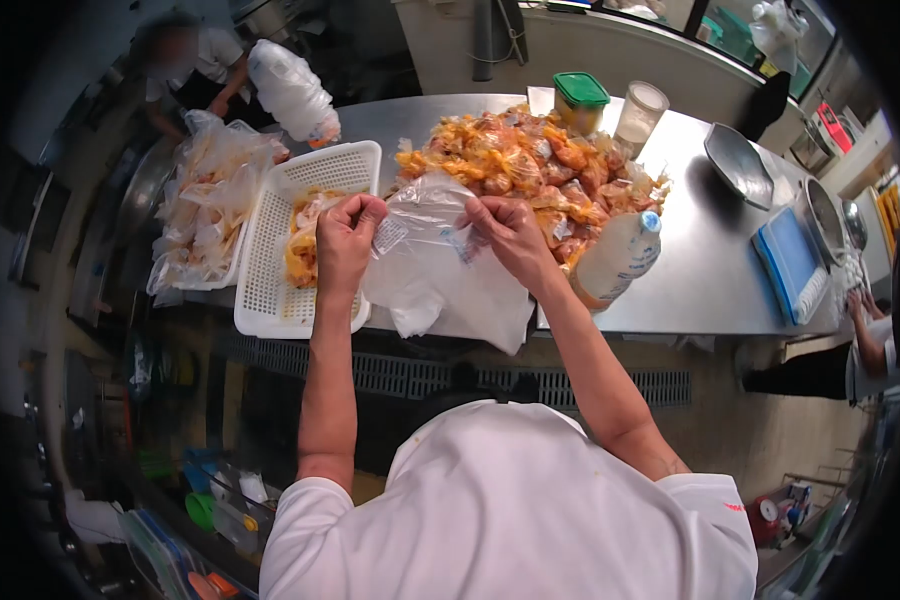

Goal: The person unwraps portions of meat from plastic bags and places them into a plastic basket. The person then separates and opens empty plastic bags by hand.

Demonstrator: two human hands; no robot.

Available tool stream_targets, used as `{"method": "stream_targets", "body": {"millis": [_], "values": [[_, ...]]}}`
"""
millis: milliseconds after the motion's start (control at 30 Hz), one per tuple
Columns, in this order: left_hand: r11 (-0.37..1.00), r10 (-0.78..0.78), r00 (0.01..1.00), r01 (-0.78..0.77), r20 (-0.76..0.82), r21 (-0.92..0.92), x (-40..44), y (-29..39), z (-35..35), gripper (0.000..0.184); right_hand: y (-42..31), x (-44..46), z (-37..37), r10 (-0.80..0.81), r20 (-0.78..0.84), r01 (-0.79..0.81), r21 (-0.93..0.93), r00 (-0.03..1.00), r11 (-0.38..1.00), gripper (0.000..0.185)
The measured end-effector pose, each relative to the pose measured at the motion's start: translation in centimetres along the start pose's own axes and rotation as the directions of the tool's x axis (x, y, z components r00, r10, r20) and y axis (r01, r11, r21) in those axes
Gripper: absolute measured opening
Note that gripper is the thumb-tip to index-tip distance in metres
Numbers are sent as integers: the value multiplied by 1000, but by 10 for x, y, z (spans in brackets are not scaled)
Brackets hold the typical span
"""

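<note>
A thin clear plastic bag (445, 270) hangs stretched between my two hands above the table's near edge. My left hand (347, 235) pinches its upper left corner, beside the white perforated basket (255, 285), which holds some orange-coated pieces (303, 240). With thumb and fingers closed, my right hand (510, 230) grips the upper right part of the bag. Just behind the bag lies a large pile of orange-coated raw meat (510, 150), partly in clear plastic. A whitish squeeze bottle (620, 255) with a pale blue cap leans at the pile's right side.
Left of the basket sits a tray of bagged pieces (205, 200). A co-worker (205, 70) stands behind it near a plastic bundle (290, 85). A green-lidded tub (580, 100), clear container (640, 110), dark tray (738, 165) and blue container (790, 262) are on the steel table (690, 290). Another person (870, 345) is far right.
</note>
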State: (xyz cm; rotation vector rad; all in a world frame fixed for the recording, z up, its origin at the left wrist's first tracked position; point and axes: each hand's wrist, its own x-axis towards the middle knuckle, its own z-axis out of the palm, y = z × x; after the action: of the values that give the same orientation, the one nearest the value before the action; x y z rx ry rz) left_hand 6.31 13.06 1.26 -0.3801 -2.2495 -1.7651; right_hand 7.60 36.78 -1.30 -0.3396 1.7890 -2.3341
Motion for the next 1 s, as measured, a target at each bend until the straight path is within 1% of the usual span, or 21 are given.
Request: {"method": "stream_targets", "body": {"millis": [67, 100, 167, 233, 267, 300, 333, 367, 400, 433, 500, 533, 567, 633, 667, 700, 733, 767, 833, 933, 1000], "values": [[996, 51, 998, -48, -36, 69, 5, -3, 10, 20, 10, -8, -10, -83, 21, 85, -124, 996, 989, 31], [1000, -12, 996, 14, -88, 24, 7, 1, 14, 22, 11, -15, -13, -156, 68, 168, -243, 985, 955, 38], [997, -82, 989, 79, -120, -26, 10, 6, 21, 24, 5, -38, -31, -133, 111, 160, -290, 985, 944, 51], [985, -163, 952, 142, -259, -98, 13, 9, 24, 24, 6, -55, -50, 260, 141, -130, -589, 955, 798, 58], [994, -84, 951, 58, -299, -96, 15, 4, 27, 23, 34, -61, -63, 221, 196, -118, -431, 955, 895, 52], [993, -86, 957, 60, -277, -99, 17, -3, 28, 23, 42, -69, -64, 219, 176, -126, -425, 960, 896, 52], [994, -41, 947, 8, -319, -105, 18, -11, 27, 22, 47, -77, -61, 196, 74, -184, -144, 978, 972, 43], [993, 2, 933, -45, -361, -111, 19, -18, 28, 22, 52, -85, -59, 197, -32, -190, 151, 980, 970, 35], [988, -63, 930, 8, -361, -153, 16, -23, 29, 22, 50, -91, -51, 159, -170, -103, 302, 973, 948, 19], [987, -65, 937, 10, -343, -159, 18, -40, 26, 22, 57, -94, -51, 158, -189, -96, 304, 969, 948, 19], [982, -6, 983, -29, -184, -188, 23, -65, 20, 18, 72, -98, -54, 154, -418, 94, 514, 895, 852, 16], [999, -43, 994, 45, -99, 16, 24, -66, 17, 15, 76, -101, -56, 147, -436, 102, 498, 888, 861, 16], [999, -44, 996, 45, -82, 11, 21, -69, 19, 15, 80, -104, -58, 147, -452, 111, 496, 880, 861, 16], [917, 43, 985, 27, -166, 399, 11, -44, 33, 22, 79, -109, -58, 120, -582, 66, 288, 804, 955, 18], [788, 341, 923, -177, -179, 589, 7, -35, 40, 30, 76, -109, -55, 117, -597, 75, 286, 794, 955, 18], [792, 344, 924, -191, -166, 580, 0, -18, 46, 30, 65, -106, -46, 58, -678, 130, 223, 733, 966, 19], [838, 270, 962, -215, -37, 502, -13, 0, 50, 29, 56, -104, -36, 2, -749, 174, 156, 663, 972, 20], [880, 197, 976, -219, 94, 422, -25, 10, 60, 29, 53, -101, -28, 3, -757, 171, 151, 654, 974, 20], [954, 167, 894, -253, 417, 159, -49, 9, 93, 26, 47, -93, -14, -126, -725, 347, 162, 677, 924, 21], [984, 90, 892, -148, 443, 96, -64, 10, 130, 21, 48, -97, -17, -45, -684, 245, 199, 728, 949, 24], [934, -221, 837, 330, 501, -139, -58, -11, 128, 17, 40, -105, -30, -4, -678, 189, 198, 735, 962, 28]]}}
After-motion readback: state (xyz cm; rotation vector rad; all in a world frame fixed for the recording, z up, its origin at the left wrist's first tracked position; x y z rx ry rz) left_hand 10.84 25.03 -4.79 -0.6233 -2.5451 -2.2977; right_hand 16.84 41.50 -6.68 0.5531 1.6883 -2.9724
